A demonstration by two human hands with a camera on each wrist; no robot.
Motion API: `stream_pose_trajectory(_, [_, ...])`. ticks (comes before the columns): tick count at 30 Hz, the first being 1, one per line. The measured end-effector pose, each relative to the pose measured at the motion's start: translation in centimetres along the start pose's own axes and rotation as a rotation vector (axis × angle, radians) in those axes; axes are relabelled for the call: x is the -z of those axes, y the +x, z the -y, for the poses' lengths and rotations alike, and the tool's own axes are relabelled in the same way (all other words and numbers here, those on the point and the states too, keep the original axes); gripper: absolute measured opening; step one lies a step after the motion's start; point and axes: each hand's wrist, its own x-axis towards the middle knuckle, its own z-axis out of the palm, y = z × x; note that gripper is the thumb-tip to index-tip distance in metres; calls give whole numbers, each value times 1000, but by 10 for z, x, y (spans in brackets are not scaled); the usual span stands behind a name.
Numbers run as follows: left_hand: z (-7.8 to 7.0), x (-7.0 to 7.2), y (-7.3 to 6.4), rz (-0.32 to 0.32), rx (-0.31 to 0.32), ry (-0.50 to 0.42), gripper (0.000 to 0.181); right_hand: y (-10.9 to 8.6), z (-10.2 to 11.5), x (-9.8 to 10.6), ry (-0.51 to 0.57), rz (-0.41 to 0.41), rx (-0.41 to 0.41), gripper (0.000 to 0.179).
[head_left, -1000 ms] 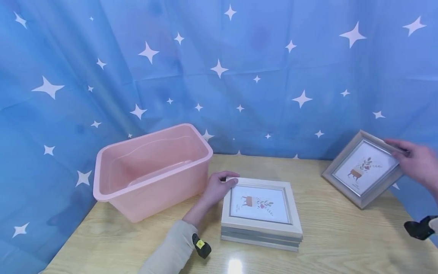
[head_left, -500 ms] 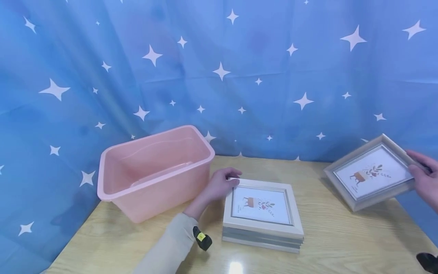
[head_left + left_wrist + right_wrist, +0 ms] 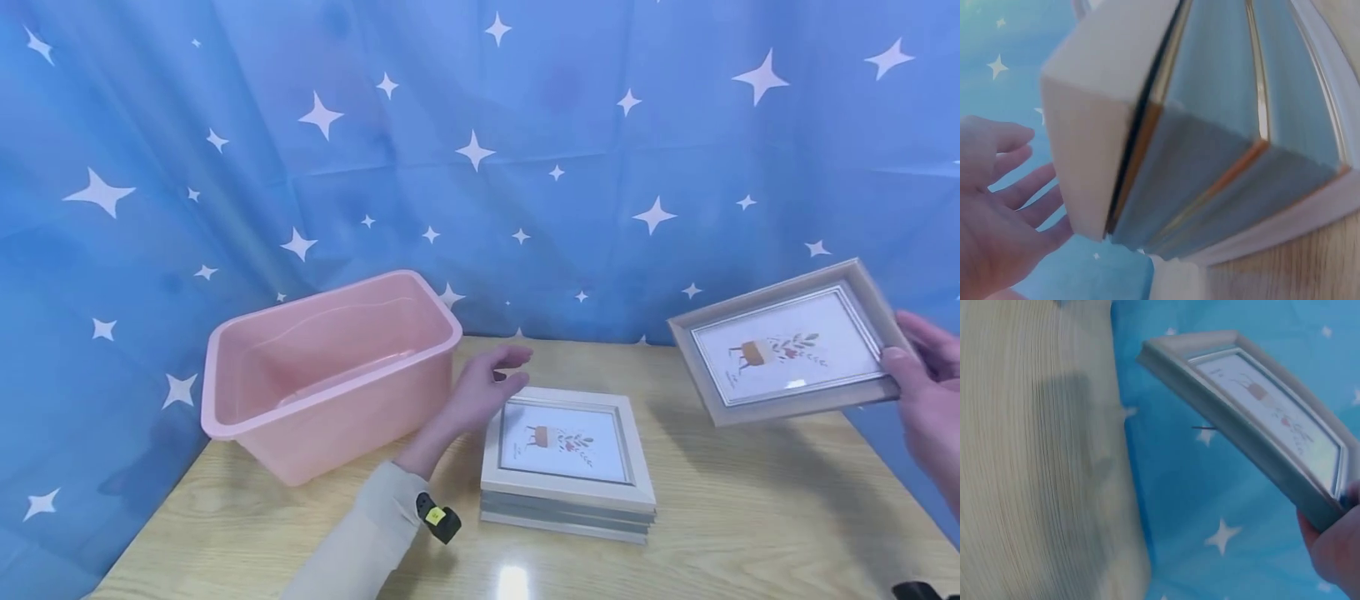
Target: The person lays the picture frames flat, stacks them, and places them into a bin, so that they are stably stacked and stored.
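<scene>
In the head view my right hand (image 3: pixel 930 400) grips a greyish-beige picture frame (image 3: pixel 682 342) by its right edge, thumb on the front. That frame is tilted and held up off the table; the right wrist view shows its side and its plant print (image 3: pixel 1272 403). My left hand (image 3: pixel 483 387) hovers at the far left corner of a stack of picture frames (image 3: pixel 570 492), thumb and fingers spread apart. The left wrist view shows the left hand (image 3: pixel 1010 206) beside the stack's white top frame (image 3: pixel 1085 137), with blue-grey frames (image 3: pixel 1210 81) beneath; whether the fingertips touch it I cannot tell.
A pink plastic bin (image 3: pixel 337 408) stands on the wooden table (image 3: pixel 735 517), left of the stack. Behind the table hangs a blue curtain (image 3: pixel 570 108) with white stars. The table's right edge runs below the right hand.
My right hand has raised the picture frame off the table and turned it more level. The left hand has lifted from the stack's corner and its fingers have parted. The stack stays put.
</scene>
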Motion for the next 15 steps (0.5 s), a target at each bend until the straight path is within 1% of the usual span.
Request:
stream_pose_trajectory(1, [-2, 0, -1, 2, -18, -7, 41, -3, 3, -4, 117, 14, -9, 50])
stream_pose_trajectory(3, [-6, 0, -1, 8, -57, -21, 44, -9, 8, -12, 306, 47, -32, 49])
stream_pose_trajectory(7, [-16, -2, -3, 26, -150, -66, 51, -20, 18, -27, 415, 110, -104, 50])
stream_pose_trajectory(8, [-18, -3, -3, 29, -171, -76, 53, -23, 20, -30, 453, 128, -116, 50])
stream_pose_trajectory(11, [-27, -4, -3, 35, -224, -106, 56, -30, 27, -42, 516, 169, -155, 50])
stream_pose_trajectory(13, [-34, -4, -2, 38, -256, -135, 58, -34, 31, -50, 542, 208, -158, 49])
stream_pose_trajectory(15, [-40, -4, -1, 40, -286, -175, 60, -38, 35, -59, 543, 242, -166, 48])
